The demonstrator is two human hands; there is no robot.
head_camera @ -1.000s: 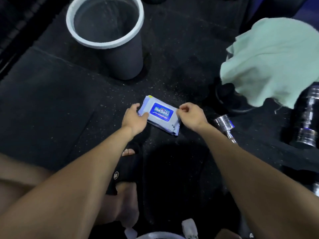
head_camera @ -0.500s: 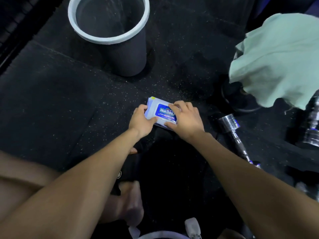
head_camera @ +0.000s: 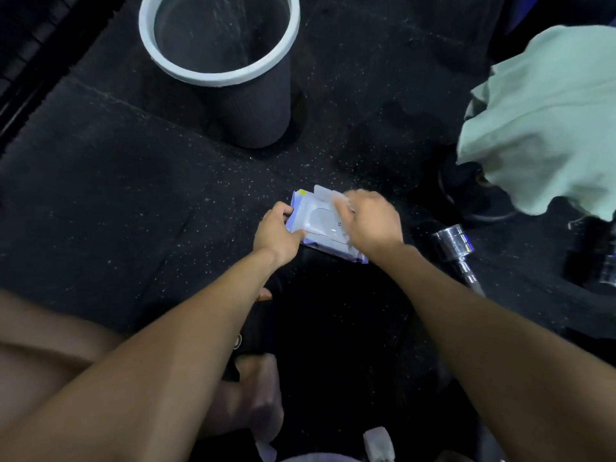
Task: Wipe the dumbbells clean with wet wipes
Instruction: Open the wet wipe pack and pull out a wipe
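Observation:
A pale purple wet wipes pack [head_camera: 318, 225] lies on the black rubber floor in the middle of the view. My left hand [head_camera: 277, 233] grips its left end. My right hand [head_camera: 368, 221] is over its right side, fingers pinching the peeled-back label flap [head_camera: 328, 193] at the pack's far edge, so the white opening shows. A chrome dumbbell bar [head_camera: 458, 253] lies on the floor just right of my right wrist. More dark dumbbell parts [head_camera: 596, 258] sit at the right edge.
A dark bin with a white rim [head_camera: 220, 51] stands upright beyond the pack. A pale green cloth [head_camera: 546, 115] is draped over something dark at the upper right. My foot in a black sandal [head_camera: 253, 348] is below the pack.
The blue label that covered the pack's top has been peeled back by my right hand, baring the white opening. My left hand has kept its hold on the pack's left end.

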